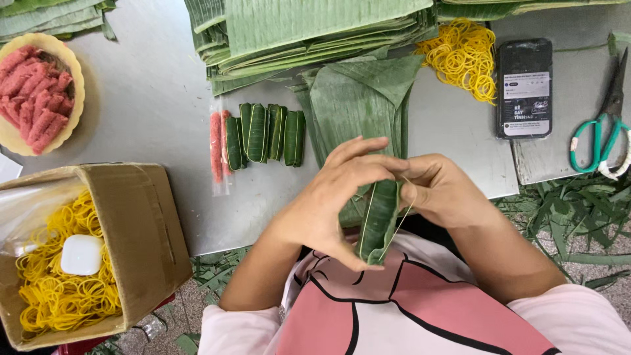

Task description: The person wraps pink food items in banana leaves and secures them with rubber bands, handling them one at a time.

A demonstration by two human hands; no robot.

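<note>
Both hands hold one small roll wrapped in green banana leaf (pixel 379 222) just above the table's front edge. My left hand (pixel 332 197) grips its left side, thumb at the lower end. My right hand (pixel 440 190) pinches the upper right side and stretches a thin yellow rubber band along the roll. Behind the hands lies a folded banana leaf piece (pixel 358 98). Several finished leaf rolls (pixel 266 135) lie in a row to the left, beside two pink meat sticks in clear plastic (pixel 218 148).
Stacked banana leaves (pixel 309 29) fill the back. Loose yellow rubber bands (pixel 463 56), a phone (pixel 524 87) and green-handled scissors (pixel 605 131) sit at right. A yellow bowl of pink meat sticks (pixel 36 92) and a cardboard box of rubber bands (pixel 79 263) stand left. Leaf scraps litter the floor.
</note>
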